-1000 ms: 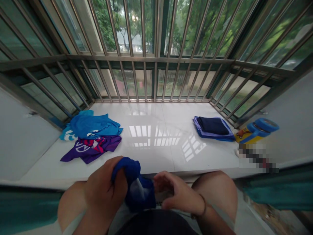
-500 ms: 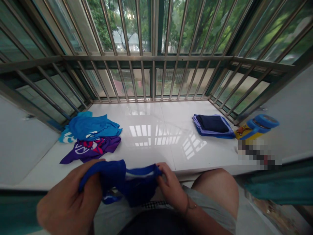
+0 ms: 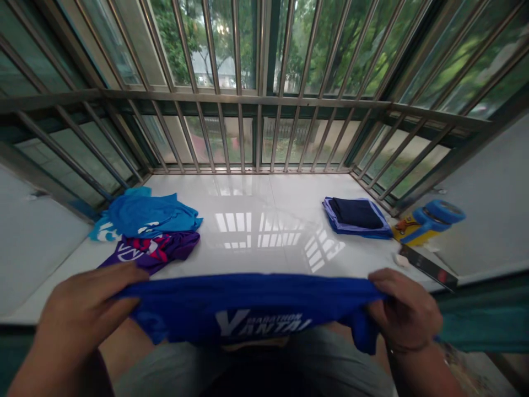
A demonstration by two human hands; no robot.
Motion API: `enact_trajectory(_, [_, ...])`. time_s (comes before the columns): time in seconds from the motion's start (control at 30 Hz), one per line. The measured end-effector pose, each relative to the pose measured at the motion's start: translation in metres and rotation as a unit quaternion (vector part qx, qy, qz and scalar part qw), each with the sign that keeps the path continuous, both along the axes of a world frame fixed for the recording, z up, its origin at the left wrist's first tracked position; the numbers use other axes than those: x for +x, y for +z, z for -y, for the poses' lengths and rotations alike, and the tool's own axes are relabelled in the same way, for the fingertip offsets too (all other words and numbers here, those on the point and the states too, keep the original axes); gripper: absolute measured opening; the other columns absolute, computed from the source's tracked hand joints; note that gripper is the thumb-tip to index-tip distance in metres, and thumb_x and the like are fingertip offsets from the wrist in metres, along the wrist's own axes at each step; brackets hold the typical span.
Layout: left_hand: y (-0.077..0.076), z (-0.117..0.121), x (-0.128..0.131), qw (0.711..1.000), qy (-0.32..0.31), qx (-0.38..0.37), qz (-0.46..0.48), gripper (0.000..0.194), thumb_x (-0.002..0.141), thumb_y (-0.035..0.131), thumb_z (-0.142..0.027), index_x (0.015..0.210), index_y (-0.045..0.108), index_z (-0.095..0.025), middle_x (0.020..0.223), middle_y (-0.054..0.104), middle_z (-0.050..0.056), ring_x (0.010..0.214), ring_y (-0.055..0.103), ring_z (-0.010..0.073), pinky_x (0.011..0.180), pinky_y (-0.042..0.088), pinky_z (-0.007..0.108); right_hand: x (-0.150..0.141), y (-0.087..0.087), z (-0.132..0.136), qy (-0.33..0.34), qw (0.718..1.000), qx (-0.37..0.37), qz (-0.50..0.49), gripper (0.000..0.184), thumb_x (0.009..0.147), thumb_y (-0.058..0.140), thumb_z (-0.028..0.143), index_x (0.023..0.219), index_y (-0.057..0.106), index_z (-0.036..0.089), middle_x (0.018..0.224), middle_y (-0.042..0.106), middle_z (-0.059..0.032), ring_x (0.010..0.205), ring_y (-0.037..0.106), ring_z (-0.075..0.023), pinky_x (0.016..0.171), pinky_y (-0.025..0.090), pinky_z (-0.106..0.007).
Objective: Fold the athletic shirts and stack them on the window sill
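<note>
A blue T-shirt (image 3: pixel 264 298) with white lettering that includes "MARATHON" hangs stretched in front of me, above my lap. My left hand (image 3: pixel 95 309) pinches its left end between thumb and fingers. At the opposite end, my right hand (image 3: pixel 403 309) grips the fabric, and a flap of it dangles beside that hand. The top edge runs nearly straight between both hands. Just beyond my left hand lies a crumpled purple garment (image 3: pixel 182 245) with pink and white print, against a heap of light blue garments (image 3: pixel 152 212).
A stack of folded dark and blue clothes (image 3: pixel 357 214) rests on the right of the glossy white sill (image 3: pixel 248 190). Near it are a yellow and blue bottle (image 3: pixel 430 220), a small white object (image 3: pixel 400 260) and a flat black box (image 3: pixel 427 267). Metal bars (image 3: pixel 258 138) line the window.
My hands have moved wide apart, the right one going farther right. The blue T-shirt, bunched before, is now pulled out flat with its print showing.
</note>
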State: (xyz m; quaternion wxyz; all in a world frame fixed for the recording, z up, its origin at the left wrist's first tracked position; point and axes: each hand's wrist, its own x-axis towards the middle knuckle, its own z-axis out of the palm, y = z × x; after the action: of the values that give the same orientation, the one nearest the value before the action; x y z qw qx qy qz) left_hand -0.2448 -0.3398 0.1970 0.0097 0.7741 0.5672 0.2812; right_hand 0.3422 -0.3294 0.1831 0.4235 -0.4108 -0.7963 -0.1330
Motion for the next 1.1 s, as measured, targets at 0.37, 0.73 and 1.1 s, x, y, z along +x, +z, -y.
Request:
enact_trajectory(0.37, [-0.017, -0.253, 0.145, 0.965, 0.137, -0.066, -0.216, 0.051, 0.101, 0.055, -0.019, 0.152, 0.060, -0.012, 0.154, 0.062, 0.025, 0.136, 0.063, 0.0373, 0.114, 0.047, 0.052, -0.106, 0.009, -0.221, -0.183, 0.961, -0.200, 0.056, 0.051, 0.114, 0.042, 0.030, 0.151, 0.053, -0.003, 0.161, 0.048, -0.0307, 0.145, 0.046, -0.0276, 0.118, 0.037, -0.041])
enact_trajectory(0.73, [-0.202, -0.146, 0.190, 0.976, 0.030, -0.144, -0.158, 0.064, 0.111, 0.042, -0.051, 0.168, 0.047, -0.022, 0.178, 0.037, 0.014, 0.165, 0.034, 0.0344, 0.133, 0.030, 0.059, -0.166, -0.182, -0.084, -0.109, 0.898, -0.402, 0.139, 0.067, 0.111, 0.042, 0.054, 0.172, 0.041, 0.025, 0.183, 0.026, -0.0080, 0.170, 0.020, -0.0325, 0.136, 0.014, -0.058])
enact_trajectory(1.1, [-0.187, -0.189, 0.014, 0.951, 0.254, -0.126, -0.119, 0.065, 0.109, 0.035, -0.042, 0.153, 0.057, 0.001, 0.155, 0.060, 0.031, 0.148, 0.054, 0.0393, 0.126, 0.039, 0.053, -0.163, -0.173, -0.079, -0.108, 0.891, -0.419, 0.137, 0.069, 0.110, 0.040, 0.058, 0.173, 0.040, 0.028, 0.184, 0.021, -0.0055, 0.171, 0.014, -0.0302, 0.138, 0.008, -0.055])
